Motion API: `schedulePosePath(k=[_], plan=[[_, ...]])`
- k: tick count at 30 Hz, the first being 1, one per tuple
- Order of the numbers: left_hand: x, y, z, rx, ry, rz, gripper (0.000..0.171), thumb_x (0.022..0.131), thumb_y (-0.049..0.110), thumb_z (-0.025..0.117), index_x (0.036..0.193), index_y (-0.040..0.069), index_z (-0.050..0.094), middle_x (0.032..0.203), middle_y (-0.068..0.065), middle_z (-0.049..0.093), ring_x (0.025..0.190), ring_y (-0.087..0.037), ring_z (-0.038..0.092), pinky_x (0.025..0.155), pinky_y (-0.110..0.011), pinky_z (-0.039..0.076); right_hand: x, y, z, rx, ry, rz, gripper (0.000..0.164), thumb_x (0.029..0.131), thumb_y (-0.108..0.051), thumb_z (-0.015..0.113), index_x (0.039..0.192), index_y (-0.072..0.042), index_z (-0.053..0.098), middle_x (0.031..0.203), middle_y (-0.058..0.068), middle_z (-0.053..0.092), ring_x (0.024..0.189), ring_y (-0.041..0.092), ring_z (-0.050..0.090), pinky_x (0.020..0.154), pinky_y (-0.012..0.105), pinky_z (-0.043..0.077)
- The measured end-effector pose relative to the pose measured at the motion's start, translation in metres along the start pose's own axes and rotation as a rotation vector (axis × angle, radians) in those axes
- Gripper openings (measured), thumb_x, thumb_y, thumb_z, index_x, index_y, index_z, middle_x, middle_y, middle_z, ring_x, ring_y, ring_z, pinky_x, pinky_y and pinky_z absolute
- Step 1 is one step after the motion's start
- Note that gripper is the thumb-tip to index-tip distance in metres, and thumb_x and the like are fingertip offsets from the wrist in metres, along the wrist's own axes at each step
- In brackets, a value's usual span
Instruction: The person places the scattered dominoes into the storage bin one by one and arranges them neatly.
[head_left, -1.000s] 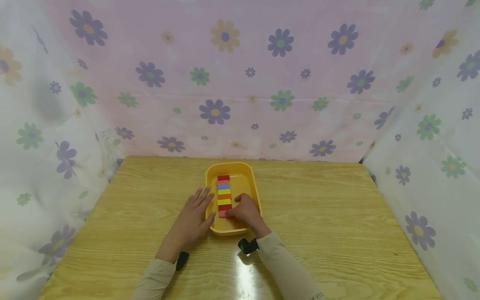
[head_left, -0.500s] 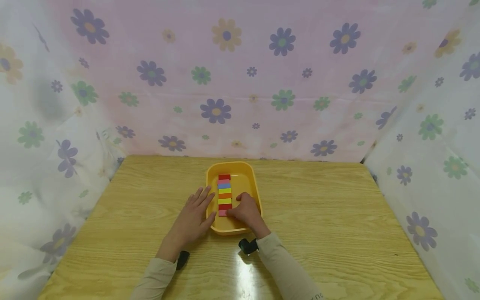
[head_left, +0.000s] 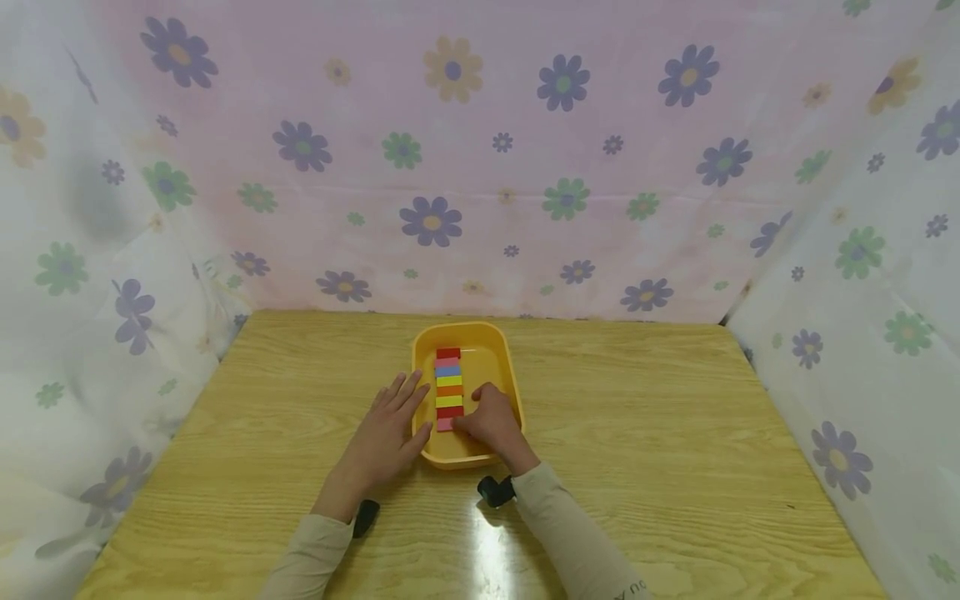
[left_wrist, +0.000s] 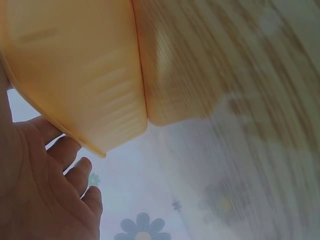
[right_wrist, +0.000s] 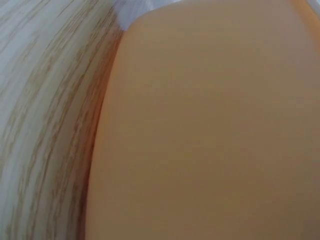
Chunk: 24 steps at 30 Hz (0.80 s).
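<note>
A yellow plastic tray holds a lengthwise row of small coloured blocks. From far to near the row runs through a red block, a blue block, an orange block and others, down to a pink block. Spread fingers of my left hand lie along the tray's left rim; the left wrist view has them beside the outer wall. My right hand is inside the tray, its thumb tip at the near pink block's right end and its index finger bent away from it.
The tray stands on a wood-grain table. A flowered curtain closes off the back and both sides. Black wrist devices sit below my wrists. The tray's outer wall fills most of the right wrist view.
</note>
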<state>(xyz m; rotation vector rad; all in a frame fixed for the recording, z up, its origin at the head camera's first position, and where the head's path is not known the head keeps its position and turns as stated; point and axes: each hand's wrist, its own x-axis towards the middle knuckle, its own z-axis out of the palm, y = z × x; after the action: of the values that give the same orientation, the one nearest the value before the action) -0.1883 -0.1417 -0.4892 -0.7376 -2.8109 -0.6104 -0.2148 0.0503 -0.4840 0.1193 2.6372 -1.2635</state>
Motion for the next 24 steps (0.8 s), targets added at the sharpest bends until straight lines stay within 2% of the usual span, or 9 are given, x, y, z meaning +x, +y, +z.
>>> schedulePosePath(k=[4, 11, 16, 20, 24], plan=[[0.0015, 0.0001, -0.0002, 0.002, -0.006, 0.001, 0.055, 0.094, 0.035, 0.05, 0.14, 0.007, 0.042, 0.152, -0.009, 0.027, 0.14, -0.033, 0.021, 0.111, -0.054, 0.019, 0.0005, -0.0003, -0.0006, -0.009, 0.004, -0.008, 0.054, 0.07, -0.021, 0.081, 0.109, 0.003, 0.052, 0.095, 0.012, 0.057, 0.078, 0.022, 0.049, 0.067, 0.03, 0.047], [-0.0005, -0.0007, 0.0014, 0.003, -0.03, -0.034, 0.057, 0.094, 0.038, 0.049, 0.142, 0.01, 0.039, 0.154, -0.004, 0.023, 0.141, -0.028, 0.017, 0.113, -0.05, 0.016, -0.0002, 0.0027, -0.0001, 0.018, -0.008, -0.021, 0.054, 0.072, -0.02, 0.08, 0.11, 0.005, 0.051, 0.087, 0.011, 0.058, 0.064, 0.018, 0.054, 0.056, 0.026, 0.047], [-0.0008, -0.0001, 0.0015, 0.0, -0.041, -0.045, 0.057, 0.094, 0.039, 0.048, 0.143, 0.011, 0.038, 0.154, -0.003, 0.022, 0.142, -0.027, 0.016, 0.113, -0.05, 0.015, -0.0009, 0.0034, 0.0002, 0.019, -0.012, -0.022, 0.053, 0.073, -0.02, 0.079, 0.11, 0.005, 0.051, 0.09, 0.011, 0.057, 0.069, 0.019, 0.052, 0.058, 0.026, 0.046], [-0.001, 0.0002, 0.0013, 0.0, -0.025, -0.035, 0.057, 0.094, 0.038, 0.05, 0.142, 0.01, 0.04, 0.153, -0.005, 0.024, 0.141, -0.029, 0.018, 0.112, -0.051, 0.017, 0.0003, 0.0035, -0.0003, 0.013, -0.017, -0.013, 0.052, 0.073, -0.021, 0.078, 0.11, 0.005, 0.052, 0.093, 0.011, 0.057, 0.074, 0.02, 0.051, 0.062, 0.028, 0.047], [0.0001, 0.0001, 0.001, -0.002, -0.007, -0.014, 0.056, 0.093, 0.037, 0.052, 0.141, 0.007, 0.042, 0.152, -0.008, 0.027, 0.139, -0.031, 0.022, 0.111, -0.053, 0.018, 0.0035, 0.0043, -0.001, 0.013, 0.017, -0.018, 0.046, 0.074, -0.022, 0.076, 0.105, 0.005, 0.057, 0.094, 0.013, 0.06, 0.075, 0.021, 0.054, 0.066, 0.03, 0.049]])
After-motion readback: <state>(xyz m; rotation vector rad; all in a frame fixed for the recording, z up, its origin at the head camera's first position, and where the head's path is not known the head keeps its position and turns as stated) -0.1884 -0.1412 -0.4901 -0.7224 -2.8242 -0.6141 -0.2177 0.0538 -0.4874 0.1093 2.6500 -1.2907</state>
